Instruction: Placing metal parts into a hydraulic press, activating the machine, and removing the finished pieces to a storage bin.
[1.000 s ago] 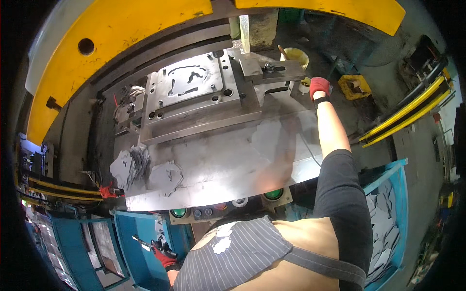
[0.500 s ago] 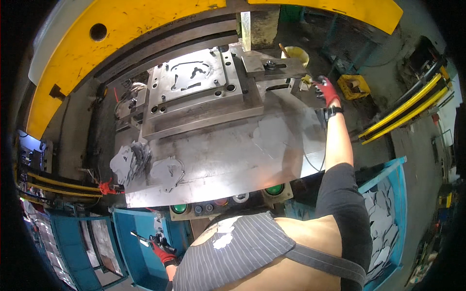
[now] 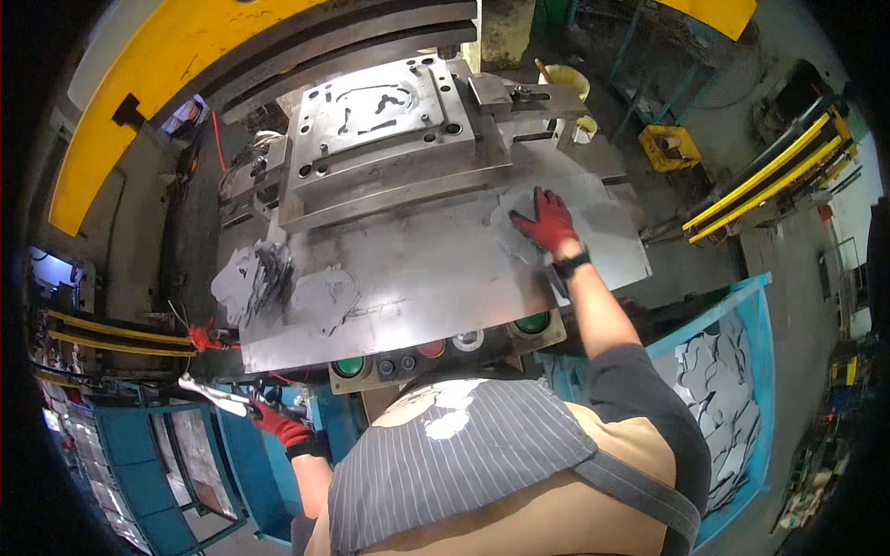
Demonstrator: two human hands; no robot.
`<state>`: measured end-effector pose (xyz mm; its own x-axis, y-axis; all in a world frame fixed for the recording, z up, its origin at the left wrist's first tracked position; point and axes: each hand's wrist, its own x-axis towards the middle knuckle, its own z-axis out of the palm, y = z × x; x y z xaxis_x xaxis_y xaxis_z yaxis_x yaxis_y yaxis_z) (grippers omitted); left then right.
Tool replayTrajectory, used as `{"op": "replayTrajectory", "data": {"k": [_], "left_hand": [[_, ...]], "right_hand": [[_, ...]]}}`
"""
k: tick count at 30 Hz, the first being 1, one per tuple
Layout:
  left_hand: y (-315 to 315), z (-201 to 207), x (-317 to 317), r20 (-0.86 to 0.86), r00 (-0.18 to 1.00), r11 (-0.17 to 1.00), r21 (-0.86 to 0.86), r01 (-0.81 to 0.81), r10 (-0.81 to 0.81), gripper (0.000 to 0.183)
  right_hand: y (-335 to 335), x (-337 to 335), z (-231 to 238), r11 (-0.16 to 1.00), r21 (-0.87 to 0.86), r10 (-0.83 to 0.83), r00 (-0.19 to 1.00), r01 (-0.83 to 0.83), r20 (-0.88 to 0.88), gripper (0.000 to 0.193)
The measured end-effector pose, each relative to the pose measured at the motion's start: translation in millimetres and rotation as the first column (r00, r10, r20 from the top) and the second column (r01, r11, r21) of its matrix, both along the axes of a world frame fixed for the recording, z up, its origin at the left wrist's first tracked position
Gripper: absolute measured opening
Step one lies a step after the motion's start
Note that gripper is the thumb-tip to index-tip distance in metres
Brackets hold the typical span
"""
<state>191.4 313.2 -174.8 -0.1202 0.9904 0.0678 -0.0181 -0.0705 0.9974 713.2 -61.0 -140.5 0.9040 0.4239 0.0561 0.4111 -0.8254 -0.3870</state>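
My right hand [image 3: 549, 224], in a red glove, lies with its fingers spread on or just over a thin grey metal sheet piece [image 3: 505, 208] on the right of the steel bench plate [image 3: 417, 278]. Low on the left, my gloved left hand [image 3: 283, 426] is closed round a long tool with a bright shaft and dark parts [image 3: 218, 397]. Its exact kind is not clear. A stack of cut grey metal parts [image 3: 246, 283] stands at the plate's left, with a single flat cut part [image 3: 326, 295] beside it. Behind them sits a steel die [image 3: 385, 111] with cut-out shapes.
The yellow press frame [image 3: 102, 167] arches over the die. Green push buttons [image 3: 349, 367] line the bench's front. A blue bin [image 3: 762, 371] heaped with grey parts stands right, another blue bin [image 3: 246, 454] lower left. A yellow crate [image 3: 669, 148] lies beyond the bench.
My right hand has moved from the bench's far right side inward and nearer, onto the grey sheet piece. My left hand has risen with the tool towards the bench edge. The view has shifted slightly.
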Motion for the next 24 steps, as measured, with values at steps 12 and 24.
{"op": "replayTrajectory", "data": {"k": [12,24], "left_hand": [[-16.7,22.2,30.5,-0.057,0.977,0.978,-0.045,0.204,-0.207,0.020],[-46.2,36.1,77.6,-0.037,0.912,0.909,0.073,0.409,-0.408,0.029]], "right_hand": [[81.1,-136.2,-13.3,0.909,-0.112,0.410,0.910,-0.402,0.063,0.099],[89.9,-238.6,-15.1,0.732,-0.313,0.656,0.750,-0.605,0.084,0.081]]}}
